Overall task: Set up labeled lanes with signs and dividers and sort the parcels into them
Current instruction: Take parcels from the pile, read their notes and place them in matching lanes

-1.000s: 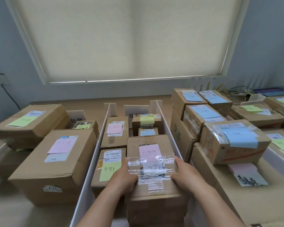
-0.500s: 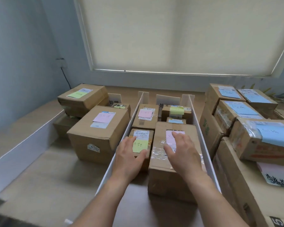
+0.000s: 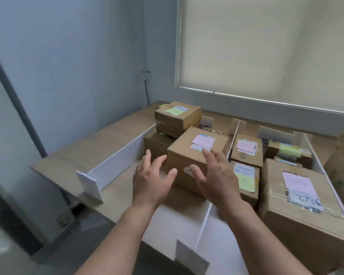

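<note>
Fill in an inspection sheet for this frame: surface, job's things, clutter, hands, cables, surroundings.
Surface: wooden table, bare wood showing at its left.
Job's things: white dividers stand on edge and form lanes; cardboard parcels with pink, green or blue notes lie in them. A parcel with a pink note sits in the left lane, a large taped parcel in the next lane to the right. Sign cards stand at the back, partly hidden.
Clutter: nothing seen.
Hands: left hand and right hand open, fingers spread, held in front of the pink-note parcel; contact cannot be told.
Cables: one dark cable hangs from a wall socket.
Surroundings: blue-grey wall, lowered window blind.
</note>
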The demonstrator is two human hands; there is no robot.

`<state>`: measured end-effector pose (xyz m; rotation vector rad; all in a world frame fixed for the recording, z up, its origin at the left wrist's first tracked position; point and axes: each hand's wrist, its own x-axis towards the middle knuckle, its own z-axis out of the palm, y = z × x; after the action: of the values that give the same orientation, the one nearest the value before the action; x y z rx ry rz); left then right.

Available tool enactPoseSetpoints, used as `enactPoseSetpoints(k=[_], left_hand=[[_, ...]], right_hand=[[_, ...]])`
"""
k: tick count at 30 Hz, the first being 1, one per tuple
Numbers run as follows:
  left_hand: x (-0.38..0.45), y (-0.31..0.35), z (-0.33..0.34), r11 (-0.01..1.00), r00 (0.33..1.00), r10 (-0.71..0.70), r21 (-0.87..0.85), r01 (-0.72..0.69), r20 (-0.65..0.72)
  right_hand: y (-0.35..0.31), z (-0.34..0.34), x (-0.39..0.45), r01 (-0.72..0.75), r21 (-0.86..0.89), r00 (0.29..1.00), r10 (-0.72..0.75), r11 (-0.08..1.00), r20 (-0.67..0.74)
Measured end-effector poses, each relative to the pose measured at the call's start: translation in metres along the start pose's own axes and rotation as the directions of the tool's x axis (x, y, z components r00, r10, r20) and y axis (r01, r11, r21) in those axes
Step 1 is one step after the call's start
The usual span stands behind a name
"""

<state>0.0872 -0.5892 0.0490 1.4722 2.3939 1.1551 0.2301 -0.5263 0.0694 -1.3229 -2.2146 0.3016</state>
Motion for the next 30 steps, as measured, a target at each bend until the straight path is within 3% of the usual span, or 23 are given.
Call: enactPoseSetpoints(k=[14,30], left_hand=[[0.057,-0.187,-0.159,0.989,0.988,-0.114,0.087,0.123,-0.102],[0.213,-0.295,-0.166,0.985,0.989,-0.140,0.102,0.143,-0.039]], right_hand=[[-0.222,0.138,0.036,0.128,0.102,0.990,-0.133,0.987,0.047],[-0.286,0.251,0.175,0.077,0.127,0.991,-0.090,0.989,0.100]])
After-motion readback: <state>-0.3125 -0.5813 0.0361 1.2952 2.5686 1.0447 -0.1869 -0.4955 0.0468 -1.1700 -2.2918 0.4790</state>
